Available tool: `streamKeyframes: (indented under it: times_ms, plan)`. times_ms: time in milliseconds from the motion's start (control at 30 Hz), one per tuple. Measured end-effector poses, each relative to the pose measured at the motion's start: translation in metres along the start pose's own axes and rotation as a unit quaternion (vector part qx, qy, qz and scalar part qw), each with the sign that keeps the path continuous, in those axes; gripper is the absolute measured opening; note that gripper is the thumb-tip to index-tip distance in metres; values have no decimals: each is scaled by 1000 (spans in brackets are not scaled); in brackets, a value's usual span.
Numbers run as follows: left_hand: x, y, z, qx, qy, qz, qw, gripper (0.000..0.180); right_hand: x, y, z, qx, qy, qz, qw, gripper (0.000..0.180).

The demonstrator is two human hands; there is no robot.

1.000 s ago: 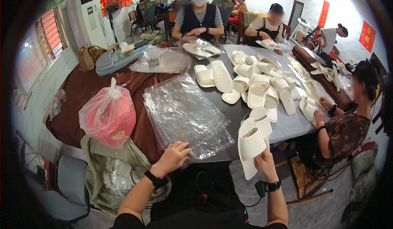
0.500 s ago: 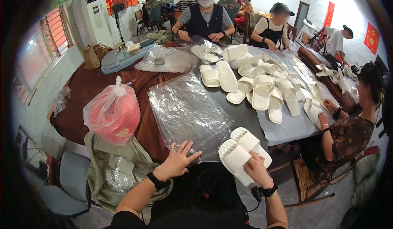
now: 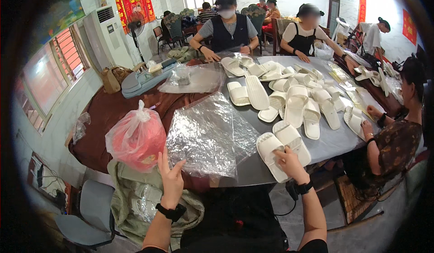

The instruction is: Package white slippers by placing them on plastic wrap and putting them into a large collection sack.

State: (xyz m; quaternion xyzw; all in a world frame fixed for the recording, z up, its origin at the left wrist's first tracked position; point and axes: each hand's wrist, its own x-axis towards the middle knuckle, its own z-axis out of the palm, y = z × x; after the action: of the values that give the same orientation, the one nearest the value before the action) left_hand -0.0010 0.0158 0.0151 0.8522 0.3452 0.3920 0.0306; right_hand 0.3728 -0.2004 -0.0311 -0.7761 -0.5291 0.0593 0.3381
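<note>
A pair of white slippers [image 3: 270,145] with quilted straps is in my right hand [image 3: 290,165], at the near edge of the table, with my fingers at the straps. My left hand [image 3: 171,180] holds nothing; its fingers are spread beside the near left corner of the clear plastic bags [image 3: 203,137]. These bags lie flat and overlapping on the table in front of me. Beyond the pair is a heap of more white slippers [image 3: 296,101], some of them overlapping.
A knotted clear bag with pink contents [image 3: 138,140] sits on the brown cloth [image 3: 101,126] at left. More plastic sheets [image 3: 194,81] lie farther back. Co-workers stand across the table, and another sits at right handling a slipper [image 3: 354,118]. A grey chair [image 3: 96,208] stands at lower left.
My left hand has come off the plastic bags and moved left. My right hand has carried the pair of slippers farther onto the table. The whole view has shifted a little.
</note>
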Motion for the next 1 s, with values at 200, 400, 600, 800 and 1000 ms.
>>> streamKeyframes:
  times_ms: [200, 400, 600, 800, 1000]
  plan:
    - [16, 2, -13, -128, 39, 51, 990, 37, -13, -75, 3, -312, 94, -5, 945, 45]
    - [33, 37, -4, -141, 14, 221, 965, 39, 2, -183, 33, 85, -64, -172, 979, 105]
    - [27, 64, -8, -137, -11, 394, 909, 45, 33, -163, 98, 394, -85, -45, 914, 71]
    - [23, 77, 19, -27, -53, 183, 981, 97, 18, -153, 100, 749, -133, 85, 643, 63]
    - [7, 69, 48, -279, -152, 228, 920, 102, 11, -163, 69, 656, -117, 43, 745, 77]
